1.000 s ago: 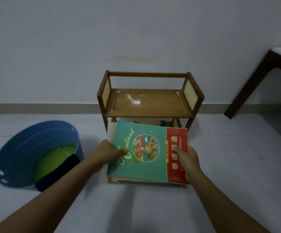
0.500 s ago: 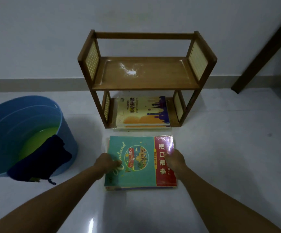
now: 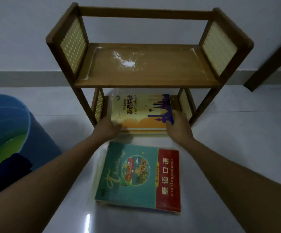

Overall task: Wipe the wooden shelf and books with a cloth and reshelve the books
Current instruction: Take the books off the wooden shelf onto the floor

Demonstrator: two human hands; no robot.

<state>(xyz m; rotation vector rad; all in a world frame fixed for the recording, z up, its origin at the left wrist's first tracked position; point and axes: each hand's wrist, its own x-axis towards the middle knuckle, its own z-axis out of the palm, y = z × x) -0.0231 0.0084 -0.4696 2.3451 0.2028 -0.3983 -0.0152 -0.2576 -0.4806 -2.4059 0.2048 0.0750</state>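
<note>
shelf: a small wooden shelf (image 3: 146, 71) with woven side panels stands on the floor against the wall; white dust (image 3: 127, 62) lies on its top board.
lower stack: a stack of books (image 3: 141, 113) with a yellow and purple cover on top lies flat on the bottom board of the shelf, its front edge sticking out past the shelf.
left hand: the left hand (image 3: 107, 127) is at the stack's front left corner, its grip closed on that corner with the fingers curled under the edge.
right hand: the right hand (image 3: 178, 126) holds the stack's front right corner, thumb on the cover, its grip clamped on the books.
floor stack: a second stack with a teal and red book (image 3: 139, 175) on top lies flat on the floor just in front of the shelf, between the two forearms, touched by neither hand.
tub: a blue tub (image 3: 10, 125) of greenish water stands left of the shelf.
cloth: a dark cloth (image 3: 8, 172) hangs over the tub's near rim.
</note>
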